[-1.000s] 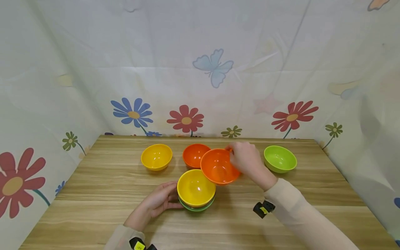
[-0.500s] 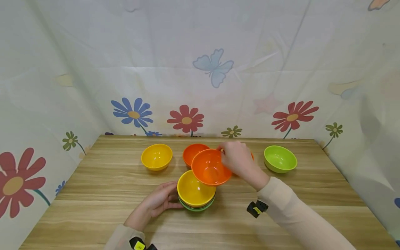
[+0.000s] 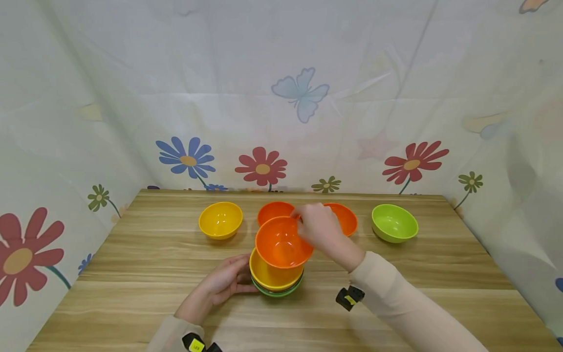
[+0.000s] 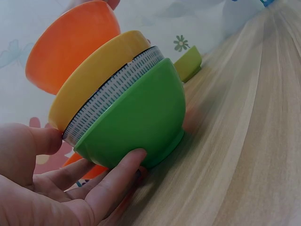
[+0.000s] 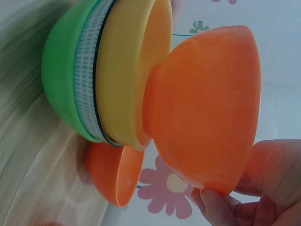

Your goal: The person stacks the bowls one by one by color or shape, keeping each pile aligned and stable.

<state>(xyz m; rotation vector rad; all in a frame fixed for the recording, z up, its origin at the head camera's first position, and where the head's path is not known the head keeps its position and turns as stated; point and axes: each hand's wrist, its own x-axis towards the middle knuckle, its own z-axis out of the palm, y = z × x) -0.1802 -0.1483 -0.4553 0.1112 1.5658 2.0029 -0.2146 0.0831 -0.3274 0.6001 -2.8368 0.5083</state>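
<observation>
Just above the stack's (image 3: 276,286) rim, right hand (image 3: 317,228) holds orange bowl (image 3: 281,243)

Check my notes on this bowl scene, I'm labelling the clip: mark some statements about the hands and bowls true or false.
1. The right hand holds an orange bowl by its rim. True.
2. The stack has a green bowl at the bottom. True.
3. The left hand is flat on the table, away from the stack. False: its fingers touch the stack's side.
4. The held bowl is fully seated in the yellow bowl. False: it is tilted, only its base entering.
5. A lone green bowl stands at the far right. True.
</observation>
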